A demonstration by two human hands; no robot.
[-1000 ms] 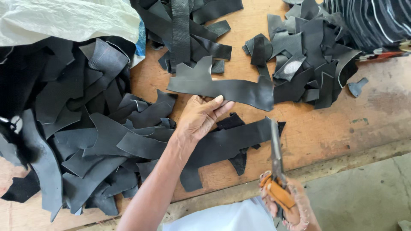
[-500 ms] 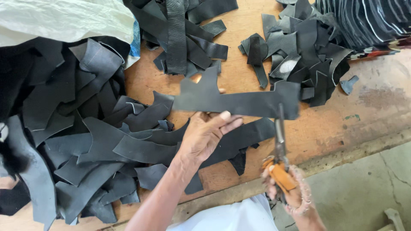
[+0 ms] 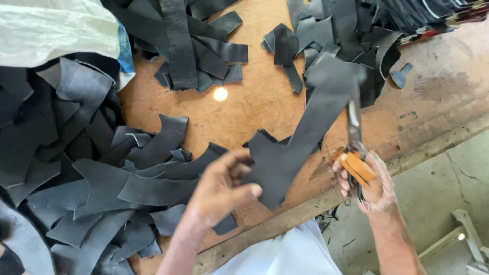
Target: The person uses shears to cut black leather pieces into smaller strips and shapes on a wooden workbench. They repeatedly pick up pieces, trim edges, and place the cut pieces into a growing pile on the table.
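Observation:
My left hand (image 3: 220, 189) pinches the near end of a long black leather strip (image 3: 300, 127), which slants up and to the right above the wooden table (image 3: 254, 109). My right hand (image 3: 368, 183) grips the orange handles of a pair of scissors (image 3: 353, 133). The scissor blades point away from me and meet the strip's far right edge.
A large heap of black leather offcuts (image 3: 66, 168) fills the left side. More offcuts (image 3: 188, 51) lie at the top centre and in a pile (image 3: 336, 30) at the top right. A white sack (image 3: 51, 28) sits at the top left. Concrete floor (image 3: 443, 193) lies past the table's edge.
My left hand lifted the strip off the table and turned it from lying across to slanting upward. My right hand raised the scissors against the strip's edge.

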